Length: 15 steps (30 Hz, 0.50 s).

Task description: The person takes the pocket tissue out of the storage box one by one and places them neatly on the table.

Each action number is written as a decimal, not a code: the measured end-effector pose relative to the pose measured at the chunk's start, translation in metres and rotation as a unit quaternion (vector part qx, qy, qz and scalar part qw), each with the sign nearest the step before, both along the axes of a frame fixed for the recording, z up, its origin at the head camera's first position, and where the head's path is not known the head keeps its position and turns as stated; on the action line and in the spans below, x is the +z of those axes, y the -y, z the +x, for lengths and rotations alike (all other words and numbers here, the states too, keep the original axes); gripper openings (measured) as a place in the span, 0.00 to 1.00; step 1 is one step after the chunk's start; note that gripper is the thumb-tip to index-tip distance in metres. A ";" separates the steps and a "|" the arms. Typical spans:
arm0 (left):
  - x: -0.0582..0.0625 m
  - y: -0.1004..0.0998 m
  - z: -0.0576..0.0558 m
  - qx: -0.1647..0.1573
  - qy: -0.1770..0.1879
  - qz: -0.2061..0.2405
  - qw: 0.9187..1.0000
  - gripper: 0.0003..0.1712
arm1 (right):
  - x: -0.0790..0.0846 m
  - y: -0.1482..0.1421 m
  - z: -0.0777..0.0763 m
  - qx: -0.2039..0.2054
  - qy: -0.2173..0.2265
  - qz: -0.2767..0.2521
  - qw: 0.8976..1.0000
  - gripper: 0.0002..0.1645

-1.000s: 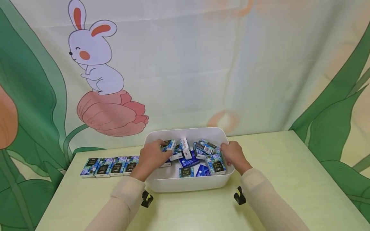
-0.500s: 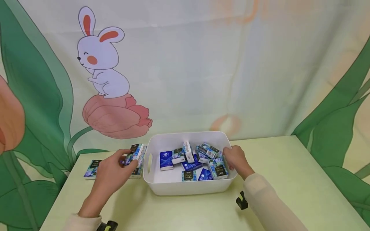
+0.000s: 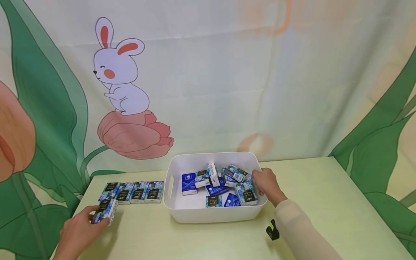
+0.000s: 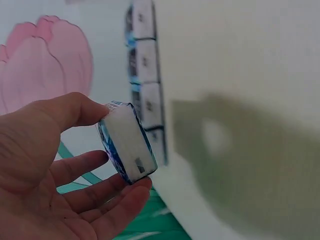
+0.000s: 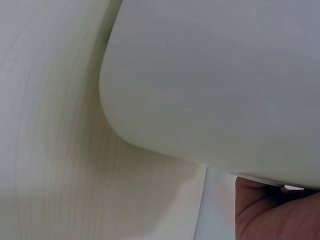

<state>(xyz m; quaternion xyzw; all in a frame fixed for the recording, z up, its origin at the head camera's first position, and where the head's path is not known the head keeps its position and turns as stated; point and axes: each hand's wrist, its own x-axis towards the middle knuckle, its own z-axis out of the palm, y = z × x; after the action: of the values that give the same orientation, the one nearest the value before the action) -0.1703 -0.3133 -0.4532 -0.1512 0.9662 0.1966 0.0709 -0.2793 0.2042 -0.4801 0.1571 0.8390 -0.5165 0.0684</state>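
In the head view my left hand (image 3: 78, 229) pinches a small flower-printed tissue pack (image 3: 105, 211) at the left of the table, just in front of the row's leftmost pack. The left wrist view shows this pack (image 4: 131, 145) tilted between thumb and fingers, above the table. A row of similar packs (image 3: 139, 191) lies side by side behind it. My right hand (image 3: 268, 184) grips the right handle side of a white plastic basket (image 3: 214, 215). From the right wrist, only the basket's outer wall (image 5: 200, 90) and part of that hand (image 5: 280, 215) show.
Inside the basket lie several loose packs, some plain blue (image 3: 189, 183), others flower-printed (image 3: 246, 193), a few overlapping. Behind the pale table (image 3: 325, 202) hangs a printed curtain (image 3: 208, 90) with a rabbit and tulips.
My left hand has lifted the tissue pack out of the basket and carried it left over the row, then forward of its left end. The right hand keeps its grip on the basket.
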 end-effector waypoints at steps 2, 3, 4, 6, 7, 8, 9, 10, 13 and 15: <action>-0.010 0.009 0.001 0.006 0.017 0.001 1.000 0.43 | 0.000 -0.001 0.000 0.000 0.001 -0.001 1.000 0.13; -0.014 0.013 0.001 0.006 0.022 0.001 1.000 0.43 | 0.000 -0.001 0.000 -0.001 0.001 -0.001 1.000 0.13; -0.019 0.017 0.000 0.007 0.027 0.002 1.000 0.43 | 0.000 -0.002 0.000 -0.002 0.001 -0.002 1.000 0.13; -0.026 0.021 -0.002 0.011 0.032 0.004 0.999 0.43 | -0.001 -0.003 0.000 -0.003 -0.001 -0.002 1.000 0.14; -0.030 0.023 -0.003 0.014 0.032 0.005 0.999 0.43 | 0.000 -0.003 0.000 -0.004 -0.002 -0.003 1.000 0.14; -0.034 0.024 -0.004 0.017 0.029 0.004 0.999 0.43 | -0.001 -0.003 0.000 -0.004 -0.003 -0.003 1.000 0.14; -0.037 0.025 -0.005 0.022 0.026 0.002 0.999 0.42 | -0.001 -0.003 0.000 -0.005 -0.003 -0.004 1.000 0.14; -0.041 0.025 -0.006 0.030 0.023 0.000 0.999 0.42 | -0.001 -0.003 0.000 -0.003 -0.003 -0.005 1.000 0.14; -0.051 0.024 -0.008 0.052 0.004 -0.006 0.999 0.39 | 0.000 -0.004 0.000 0.001 -0.002 -0.006 1.000 0.14; -0.056 0.022 -0.010 0.066 -0.009 -0.011 0.998 0.38 | 0.001 -0.003 0.000 0.002 -0.003 -0.010 1.000 0.15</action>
<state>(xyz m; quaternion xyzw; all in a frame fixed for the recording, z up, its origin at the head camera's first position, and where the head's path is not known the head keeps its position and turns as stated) -0.1800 -0.3354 -0.5095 -0.2142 0.9567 0.1913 0.0477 -0.2789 0.2072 -0.4795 0.1530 0.8345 -0.5249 0.0685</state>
